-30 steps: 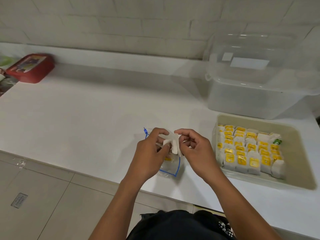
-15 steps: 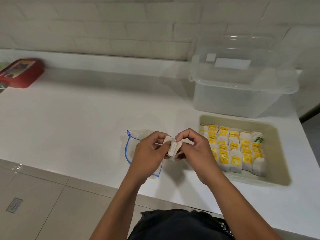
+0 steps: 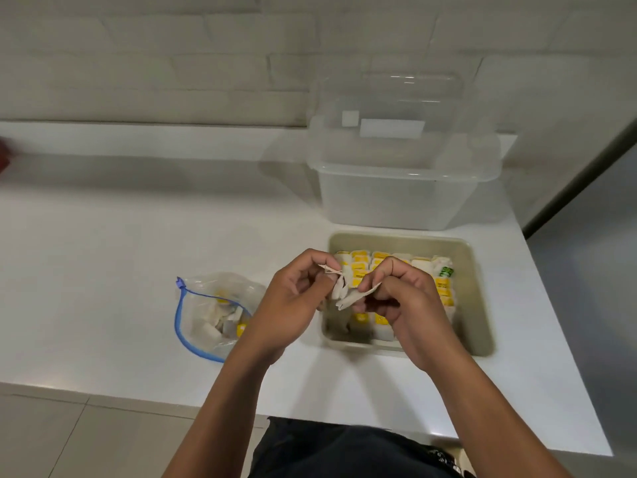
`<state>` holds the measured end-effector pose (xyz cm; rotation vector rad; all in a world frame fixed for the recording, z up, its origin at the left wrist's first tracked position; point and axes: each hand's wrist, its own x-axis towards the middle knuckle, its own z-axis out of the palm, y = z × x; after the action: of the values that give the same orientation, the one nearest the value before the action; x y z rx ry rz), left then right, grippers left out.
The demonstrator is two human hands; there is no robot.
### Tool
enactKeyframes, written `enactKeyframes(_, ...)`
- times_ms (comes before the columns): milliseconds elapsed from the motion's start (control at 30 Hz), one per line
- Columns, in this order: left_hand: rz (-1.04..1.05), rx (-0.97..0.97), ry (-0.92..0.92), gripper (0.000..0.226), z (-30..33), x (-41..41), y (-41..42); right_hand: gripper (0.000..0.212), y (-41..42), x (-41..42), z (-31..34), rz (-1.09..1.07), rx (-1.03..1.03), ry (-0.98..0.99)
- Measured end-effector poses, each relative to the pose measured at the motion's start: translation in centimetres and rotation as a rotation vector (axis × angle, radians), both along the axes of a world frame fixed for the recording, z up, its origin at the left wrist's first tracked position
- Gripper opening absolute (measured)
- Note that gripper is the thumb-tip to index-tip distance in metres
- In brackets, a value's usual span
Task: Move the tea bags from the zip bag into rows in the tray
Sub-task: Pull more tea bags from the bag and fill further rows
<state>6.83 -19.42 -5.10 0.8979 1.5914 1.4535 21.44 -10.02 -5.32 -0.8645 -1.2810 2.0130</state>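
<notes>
A beige tray [image 3: 477, 294] sits on the white counter, holding rows of tea bags with yellow tags [image 3: 360, 267] and one green-tagged bag [image 3: 446, 270]. Left of it lies a clear zip bag with a blue seal [image 3: 210, 312], with a few tea bags inside. My left hand [image 3: 293, 298] pinches a white tea bag [image 3: 337, 288] above the tray's left edge. My right hand [image 3: 406, 298] pinches a second white tea bag [image 3: 358, 294] right beside it. Both hands hide the tray's middle rows.
A clear plastic storage box [image 3: 396, 194] with its lid raised stands behind the tray against the white brick wall. A red object [image 3: 4, 157] is just visible at the far left edge. The counter's front edge [image 3: 138, 398] runs above a tiled floor.
My hands have moved right from over the zip bag to above the tray's left edge, and the bags they held together are now pulled apart, one in each hand. The camera has swung right.
</notes>
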Motion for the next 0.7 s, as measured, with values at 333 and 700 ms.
enactKeyframes(333,-0.073,-0.048,0.028,0.025,-0.9,1.4,3.4,0.01,4.8,6.9,-0.4,-0.012,0.22,-0.251)
enactKeyframes(700,-0.337,-0.195,0.21,0.023,-3.5,2.2,7.5,0.009,7.2,8.4,-2.3,0.04,0.285,-0.52)
